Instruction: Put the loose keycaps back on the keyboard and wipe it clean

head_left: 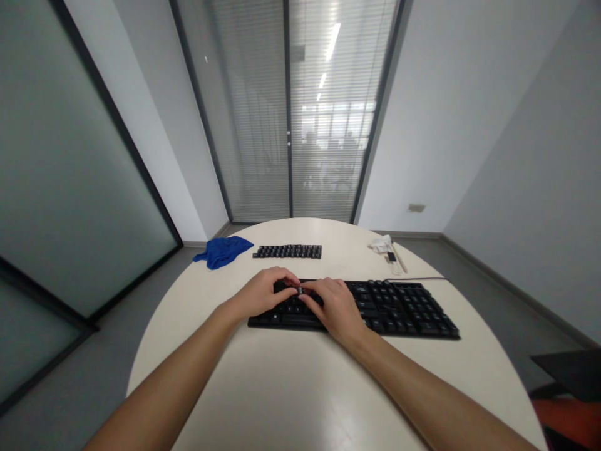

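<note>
At the left part of the long black plastic keyboard (399,307), the left hand (261,292) and right hand (339,308) close in a tight fingertip pinch on a small dark keycap-like piece (300,290), a slim hold that could slip and flick it toward the rows of small black keycaps (287,252) beyond.

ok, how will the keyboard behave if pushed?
The keyboard likely slides as one stiff slab, judging by its straight, unbent edges. Probably won't tip: it lies low and wide on the table. The cable at its far edge might drag.
</note>
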{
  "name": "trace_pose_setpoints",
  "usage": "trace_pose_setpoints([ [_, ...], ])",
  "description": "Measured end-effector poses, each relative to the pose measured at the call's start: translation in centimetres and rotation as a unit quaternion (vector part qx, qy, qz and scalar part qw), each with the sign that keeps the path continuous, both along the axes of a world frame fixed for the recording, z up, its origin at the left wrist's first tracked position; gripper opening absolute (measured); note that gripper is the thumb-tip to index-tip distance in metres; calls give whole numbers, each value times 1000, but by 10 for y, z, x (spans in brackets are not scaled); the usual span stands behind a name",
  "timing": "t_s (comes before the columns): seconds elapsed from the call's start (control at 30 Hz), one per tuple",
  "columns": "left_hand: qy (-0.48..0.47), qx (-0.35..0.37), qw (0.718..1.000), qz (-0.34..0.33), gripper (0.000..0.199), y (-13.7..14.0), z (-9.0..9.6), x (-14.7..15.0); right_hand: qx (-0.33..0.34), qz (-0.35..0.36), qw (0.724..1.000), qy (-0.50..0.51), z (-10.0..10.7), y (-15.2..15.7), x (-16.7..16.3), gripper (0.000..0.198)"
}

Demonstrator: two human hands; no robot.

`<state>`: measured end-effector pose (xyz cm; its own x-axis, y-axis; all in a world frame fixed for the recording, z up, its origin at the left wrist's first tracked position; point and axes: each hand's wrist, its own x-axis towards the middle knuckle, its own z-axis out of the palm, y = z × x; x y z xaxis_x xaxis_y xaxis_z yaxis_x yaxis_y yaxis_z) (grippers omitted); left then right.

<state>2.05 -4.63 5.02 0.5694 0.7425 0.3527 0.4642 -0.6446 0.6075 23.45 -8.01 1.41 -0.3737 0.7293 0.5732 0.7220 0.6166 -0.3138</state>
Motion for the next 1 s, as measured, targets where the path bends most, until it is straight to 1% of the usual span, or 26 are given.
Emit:
trace_pose_setpoints([
  [0.07, 19, 31, 999, -10, 16, -1, 1, 0, 2, -3, 1000, 0, -1, 1, 0, 21],
  [0.13, 28, 45, 998, -13, 18, -2, 1, 0, 8, -4, 1000, -2, -2, 1, 1, 22],
  [0.3, 58, 31, 998, -1, 23, 1, 3, -5, -2, -8, 1000, -13, -1, 1, 0, 22],
  [0.4, 85, 12, 996, -15, 28, 7, 4, -16, -11, -11, 1000, -7, 0, 1, 0, 20],
  [0.5, 93, -14, 996, -6, 24, 15, 1, -29, -19, -13, 1000, -2, 1, 0, -1, 18],
  [0.6, 85, -70, 994, 3, 22, 20, -2, -40, -24, -13, 1000, 1, 3, -2, -1, 18],
  [0.73, 101, -134, 986, -7, 20, 21, -1, -47, -32, -15, 999, 7, 3, -4, -1, 18],
  [0.9, 125, -159, 979, -25, 21, 21, -1, -51, -42, -12, 999, 9, 5, -5, -2, 19],
  [1.0, 130, -156, 978, -37, 21, 22, -1, -52, -47, -12, 999, 13, 5, -5, -2, 19],
])
